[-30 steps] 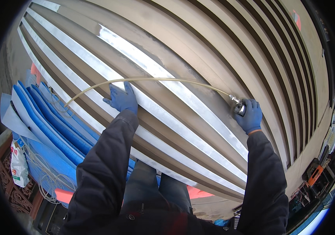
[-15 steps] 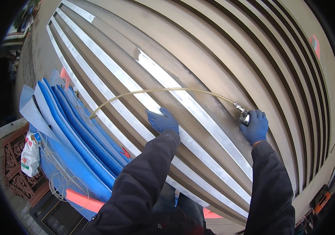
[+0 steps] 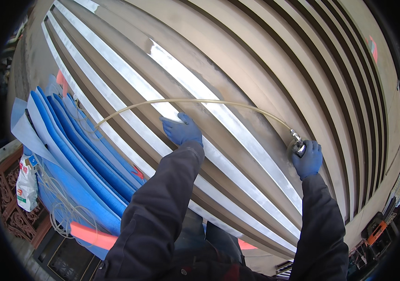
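A large panel of long parallel metal slats lies below me, some bright silver (image 3: 251,136), others dull brown-grey (image 3: 275,70). In a blue glove, my right hand (image 3: 308,159) is closed over a small shiny palm air sander (image 3: 299,149) on a brown-grey slat at the right. From its metal fitting a yellowish air hose (image 3: 200,100) arches left across the panel. My left hand (image 3: 183,129), also gloved in blue, lies on a bright slat with its fingers out and holds no tool. The sander's underside is hidden.
Blue foam sheets (image 3: 76,140) stand folded at the left edge of the panel. Beside them are a white plastic bag (image 3: 26,185), a coil of thin clear tubing (image 3: 66,213) and a pink foam piece (image 3: 92,235). An orange object (image 3: 377,233) lies among clutter at lower right.
The view has shifted, so the panel and foam appear farther left and up. My right hand with the sander has slid a little nearer along the slat. The left hand keeps its place.
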The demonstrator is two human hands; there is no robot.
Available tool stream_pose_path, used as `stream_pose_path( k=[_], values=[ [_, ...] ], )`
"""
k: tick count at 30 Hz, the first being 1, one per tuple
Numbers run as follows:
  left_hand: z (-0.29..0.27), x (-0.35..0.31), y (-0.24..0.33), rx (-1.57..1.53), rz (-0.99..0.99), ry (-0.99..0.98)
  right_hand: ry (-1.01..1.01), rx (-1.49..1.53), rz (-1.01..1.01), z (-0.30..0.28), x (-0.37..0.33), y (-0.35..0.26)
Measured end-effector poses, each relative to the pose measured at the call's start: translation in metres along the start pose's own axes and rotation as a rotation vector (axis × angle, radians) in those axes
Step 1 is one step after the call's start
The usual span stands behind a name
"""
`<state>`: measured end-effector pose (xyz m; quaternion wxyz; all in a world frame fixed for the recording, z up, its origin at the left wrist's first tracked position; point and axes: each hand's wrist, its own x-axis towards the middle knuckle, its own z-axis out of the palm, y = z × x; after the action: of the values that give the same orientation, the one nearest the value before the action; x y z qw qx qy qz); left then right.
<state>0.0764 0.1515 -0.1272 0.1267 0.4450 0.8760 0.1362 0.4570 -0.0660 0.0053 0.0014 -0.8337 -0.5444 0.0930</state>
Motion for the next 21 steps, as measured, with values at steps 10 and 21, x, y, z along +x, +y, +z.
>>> stream_pose_path(
  k=[10, 21],
  values=[
    [0.005, 0.003, 0.0, 0.064, -0.014, 0.017, 0.079, 0.029, -0.061, 0.008, 0.053, -0.049],
    [0.0, 0.005, 0.005, 0.11, -0.032, -0.029, -0.054, -0.04, 0.052, 0.005, -0.018, -0.01]
  ],
)
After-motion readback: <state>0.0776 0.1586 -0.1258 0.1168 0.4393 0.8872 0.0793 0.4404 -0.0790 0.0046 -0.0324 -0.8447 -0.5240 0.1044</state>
